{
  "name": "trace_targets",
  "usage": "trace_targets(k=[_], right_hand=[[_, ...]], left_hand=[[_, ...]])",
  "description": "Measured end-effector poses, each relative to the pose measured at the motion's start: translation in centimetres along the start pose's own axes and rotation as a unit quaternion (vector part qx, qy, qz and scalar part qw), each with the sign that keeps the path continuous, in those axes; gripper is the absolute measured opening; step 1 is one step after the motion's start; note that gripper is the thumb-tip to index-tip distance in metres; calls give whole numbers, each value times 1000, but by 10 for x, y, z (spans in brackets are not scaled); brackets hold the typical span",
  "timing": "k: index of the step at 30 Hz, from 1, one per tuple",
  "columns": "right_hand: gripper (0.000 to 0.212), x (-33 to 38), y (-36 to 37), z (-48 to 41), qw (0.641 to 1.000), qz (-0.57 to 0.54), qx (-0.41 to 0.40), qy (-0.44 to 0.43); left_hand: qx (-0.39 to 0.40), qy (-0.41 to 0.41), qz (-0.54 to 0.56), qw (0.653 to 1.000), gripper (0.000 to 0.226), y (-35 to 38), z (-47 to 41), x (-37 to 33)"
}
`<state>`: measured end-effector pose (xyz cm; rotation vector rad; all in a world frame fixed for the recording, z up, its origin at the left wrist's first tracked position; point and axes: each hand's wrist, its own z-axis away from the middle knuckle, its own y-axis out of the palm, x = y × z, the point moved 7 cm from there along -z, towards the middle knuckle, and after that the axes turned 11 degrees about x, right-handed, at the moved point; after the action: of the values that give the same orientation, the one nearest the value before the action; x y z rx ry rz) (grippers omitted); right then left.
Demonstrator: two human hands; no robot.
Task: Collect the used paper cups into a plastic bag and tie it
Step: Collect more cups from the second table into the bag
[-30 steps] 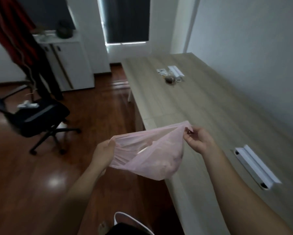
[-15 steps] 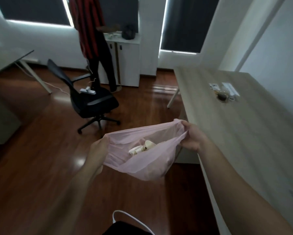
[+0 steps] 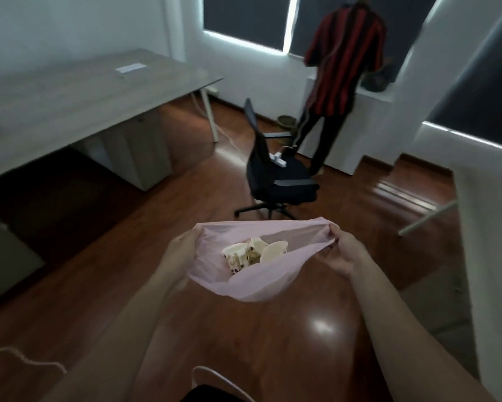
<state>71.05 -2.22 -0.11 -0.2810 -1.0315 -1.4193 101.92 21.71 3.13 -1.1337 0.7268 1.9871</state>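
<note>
Currently, left hand (image 3: 183,248) and right hand (image 3: 341,253) each pinched the thin pink plastic bag (image 3: 252,282) rim, holding used paper cups (image 3: 254,253); tying required gathering the rim.

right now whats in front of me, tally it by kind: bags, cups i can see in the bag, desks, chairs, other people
pink plastic bag: 1, held open by the left hand and right hand
paper cups showing in the bag: about 3, more may be hidden
desk: 1
office chair: 1
person in a striped shirt: 1
total: about 7
</note>
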Motion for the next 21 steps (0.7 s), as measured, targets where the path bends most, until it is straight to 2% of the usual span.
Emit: trace_targets(k=[5,7,9,11,16,21], right_hand=[[35,-19,114,-66,996,38,69,42],[26,-33,171,-98,986,71,127,82],[19,-37,195,-116,983,68,143,97],[15,-44,241,-144,971,107,190,100],[38,-68,351,-213,940,202,254,107],[38,-97,467,-257,887,291,335,125]], left_hand=[[-68,5,66,995,35,-80,-9,-6],[-108,11,97,989,38,-119,-18,-5],[-112,11,102,988,39,-132,-23,-5],[-150,14,129,980,39,-164,-35,-7],[-237,9,177,955,43,-239,-49,-14],[-333,31,240,911,42,-298,-55,-30]])
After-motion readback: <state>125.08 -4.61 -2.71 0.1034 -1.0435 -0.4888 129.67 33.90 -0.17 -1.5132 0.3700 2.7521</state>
